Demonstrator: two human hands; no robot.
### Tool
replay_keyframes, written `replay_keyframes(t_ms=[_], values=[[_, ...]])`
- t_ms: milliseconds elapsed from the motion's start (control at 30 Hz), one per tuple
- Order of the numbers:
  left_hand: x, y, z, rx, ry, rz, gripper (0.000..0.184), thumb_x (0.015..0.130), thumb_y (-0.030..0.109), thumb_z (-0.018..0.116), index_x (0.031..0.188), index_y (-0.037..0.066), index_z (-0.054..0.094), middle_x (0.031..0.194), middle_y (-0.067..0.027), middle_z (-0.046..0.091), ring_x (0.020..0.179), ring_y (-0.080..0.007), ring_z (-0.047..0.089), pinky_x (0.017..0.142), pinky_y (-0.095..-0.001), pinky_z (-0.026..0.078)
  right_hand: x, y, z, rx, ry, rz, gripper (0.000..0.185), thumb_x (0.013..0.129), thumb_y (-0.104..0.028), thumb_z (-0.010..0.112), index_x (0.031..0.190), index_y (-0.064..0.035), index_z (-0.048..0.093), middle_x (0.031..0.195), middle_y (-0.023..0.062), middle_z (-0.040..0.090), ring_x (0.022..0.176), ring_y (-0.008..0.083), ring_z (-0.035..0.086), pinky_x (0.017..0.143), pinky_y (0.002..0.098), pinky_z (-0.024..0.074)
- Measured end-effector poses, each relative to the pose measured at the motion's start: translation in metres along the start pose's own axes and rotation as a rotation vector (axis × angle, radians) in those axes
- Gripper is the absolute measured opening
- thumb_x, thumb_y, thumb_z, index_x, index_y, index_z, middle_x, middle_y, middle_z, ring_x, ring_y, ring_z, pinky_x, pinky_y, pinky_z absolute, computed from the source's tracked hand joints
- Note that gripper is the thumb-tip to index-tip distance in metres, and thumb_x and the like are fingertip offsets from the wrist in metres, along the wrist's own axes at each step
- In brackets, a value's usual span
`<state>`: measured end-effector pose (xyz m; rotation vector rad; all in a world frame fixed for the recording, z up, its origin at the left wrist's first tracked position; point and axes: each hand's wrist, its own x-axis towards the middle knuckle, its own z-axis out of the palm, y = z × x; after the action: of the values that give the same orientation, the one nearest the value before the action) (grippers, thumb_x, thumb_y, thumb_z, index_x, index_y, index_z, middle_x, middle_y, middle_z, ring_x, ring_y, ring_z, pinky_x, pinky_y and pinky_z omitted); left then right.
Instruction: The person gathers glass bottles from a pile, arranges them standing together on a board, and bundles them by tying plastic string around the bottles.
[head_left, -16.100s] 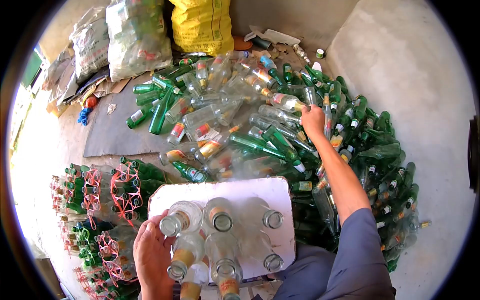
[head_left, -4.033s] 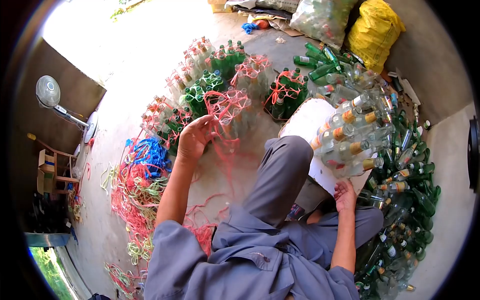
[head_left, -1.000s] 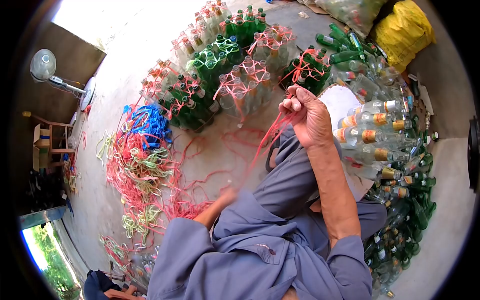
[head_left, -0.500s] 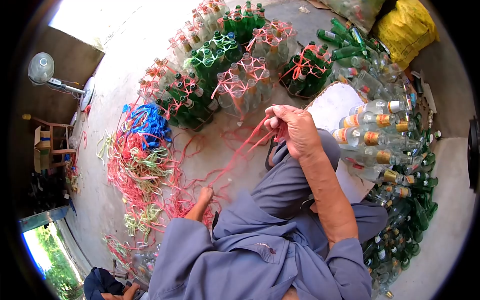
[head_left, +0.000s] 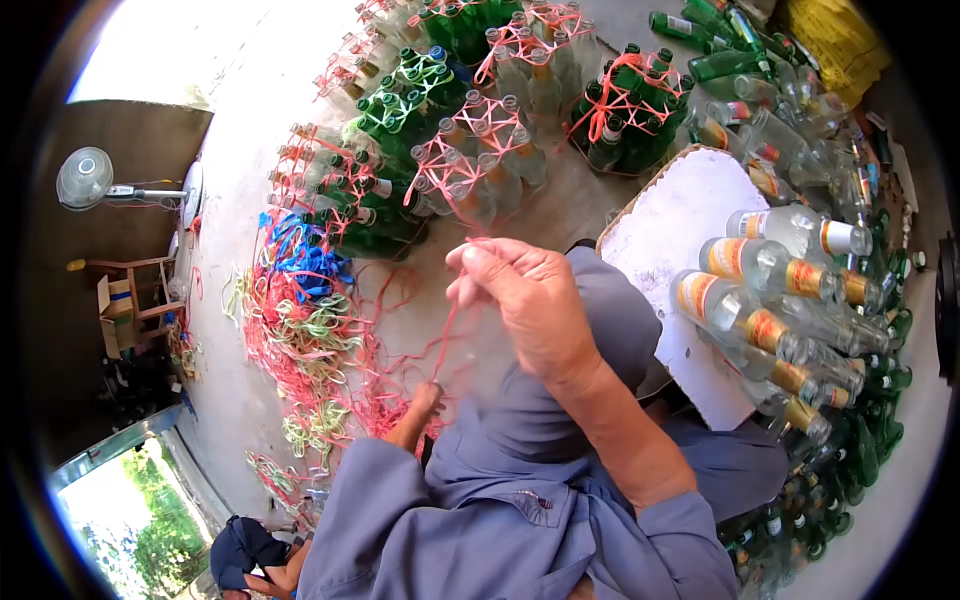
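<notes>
My right hand (head_left: 525,305) is raised above my knee, its fingers pinched on red string (head_left: 445,335). The string runs down to my left hand (head_left: 425,402), closed on it beside the heap of tangled string (head_left: 300,345) on the floor. Past my hands stand clear bottles (head_left: 480,165) bound at the necks with red string. To the right, a white board (head_left: 690,215) bears several clear bottles (head_left: 770,330) with orange and gold labels, their necks pointing right.
More tied bundles, including green bottles (head_left: 625,115), stand at the top. Loose bottles (head_left: 790,140) pile up on the right by a yellow sack (head_left: 835,45). A fan (head_left: 88,180) and wooden chair (head_left: 135,300) are at the left. Another person (head_left: 250,555) is at the lower left.
My right hand has moved left and slightly down with the string. My left hand shifted slightly right and still holds it. The view has tilted, and more of the other person shows.
</notes>
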<state>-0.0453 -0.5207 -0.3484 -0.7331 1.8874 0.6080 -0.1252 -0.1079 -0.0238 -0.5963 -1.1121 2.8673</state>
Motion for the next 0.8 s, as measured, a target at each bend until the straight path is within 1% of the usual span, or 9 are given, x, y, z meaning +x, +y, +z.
replay_keyframes(t_ms=[133,200,333,400,467,500,633,700,800], values=[[-0.025,0.034,-0.003,0.060,0.009,-0.058,0.034,0.092,0.022,0.042,0.106,-0.005,0.056,0.084,-0.0203,0.065,0.065,-0.0347,0.069,0.047,-0.0444,0.052,0.012,-0.007,0.004,0.138,0.036,0.064,0.018,0.093,-0.013,0.060,0.102,0.0029,0.065,0.073,0.0034,0.064,0.076,0.0111,0.062,0.076,0.0263,0.0490],[-0.032,0.045,-0.004,-0.009,0.055,-0.089,0.033,0.091,0.021,0.042,0.107,-0.005,0.056,0.085,-0.0204,0.064,0.065,-0.0350,0.069,0.047,-0.0443,0.052,0.023,-0.005,0.006,0.170,0.067,0.022,0.015,0.094,-0.011,0.059,0.094,0.0023,0.065,0.074,0.0028,0.064,0.071,0.0073,0.058,0.068,0.0227,0.0465],[-0.035,0.052,-0.014,-0.490,0.283,-0.099,0.033,0.090,0.018,0.040,0.110,-0.004,0.054,0.086,-0.0208,0.064,0.064,-0.0357,0.069,0.045,-0.0439,0.052,0.036,-0.011,-0.003,0.071,0.124,-0.005,0.014,0.094,-0.010,0.058,0.090,0.0014,0.065,0.074,0.0023,0.064,0.067,0.0053,0.055,0.063,0.0206,0.0444],[-0.017,0.041,-0.034,-0.553,0.294,-0.046,0.033,0.089,0.015,0.039,0.112,-0.005,0.052,0.088,-0.0212,0.063,0.062,-0.0364,0.068,0.042,-0.0425,0.051,0.045,-0.009,-0.008,0.052,0.165,-0.021,0.013,0.093,-0.010,0.059,0.089,0.0006,0.066,0.073,0.0021,0.065,0.065,0.0048,0.054,0.060,0.0205,0.0431],[-0.006,0.038,-0.057,-0.563,0.350,0.027,0.034,0.090,0.014,0.036,0.112,-0.007,0.050,0.089,-0.0219,0.063,0.061,-0.0354,0.069,0.037,-0.0380,0.049,0.050,-0.006,-0.010,0.025,0.140,0.023,0.014,0.091,-0.009,0.058,0.096,0.0026,0.065,0.078,0.0043,0.065,0.072,0.0082,0.059,0.070,0.0230,0.0468],[0.006,0.032,-0.072,-0.570,0.380,0.094,0.036,0.095,0.023,0.038,0.114,-0.006,0.049,0.087,-0.0201,0.063,0.062,-0.0337,0.069,0.037,-0.0372,0.049,0.050,-0.003,-0.007,0.021,0.126,0.052,0.016,0.091,-0.008,0.058,0.099,0.0036,0.064,0.080,0.0053,0.066,0.076,0.0099,0.061,0.075,0.0242,0.0487],[-0.012,0.065,-0.129,-0.676,0.354,0.272,0.046,0.100,0.044,0.041,0.104,-0.001,0.054,0.085,-0.0144,0.062,0.059,-0.0282,0.068,0.038,-0.0339,0.048,0.032,0.008,0.015,-0.107,0.034,0.080,0.014,0.091,-0.010,0.060,0.096,0.0007,0.068,0.080,0.0033,0.068,0.076,0.0075,0.060,0.073,0.0222,0.0468],[-0.039,0.092,-0.147,-0.718,0.377,0.504,0.044,0.101,0.041,0.039,0.100,0.001,0.055,0.089,-0.0129,0.063,0.062,-0.0268,0.068,0.039,-0.0321,0.048,0.023,0.020,0.020,-0.207,0.049,0.007,0.014,0.091,-0.011,0.060,0.095,0.0002,0.069,0.080,0.0029,0.068,0.074,0.0070,0.060,0.071,0.0222,0.0472],[-0.061,0.132,-0.176,-0.873,0.315,0.501,0.042,0.101,0.038,0.038,0.100,0.001,0.057,0.093,-0.0116,0.064,0.068,-0.0236,0.068,0.042,-0.0262,0.049,0.020,0.027,0.019,-0.428,0.131,-0.157,0.015,0.092,-0.011,0.060,0.094,0.0005,0.069,0.079,0.0033,0.069,0.072,0.0069,0.061,0.066,0.0218,0.0480]])
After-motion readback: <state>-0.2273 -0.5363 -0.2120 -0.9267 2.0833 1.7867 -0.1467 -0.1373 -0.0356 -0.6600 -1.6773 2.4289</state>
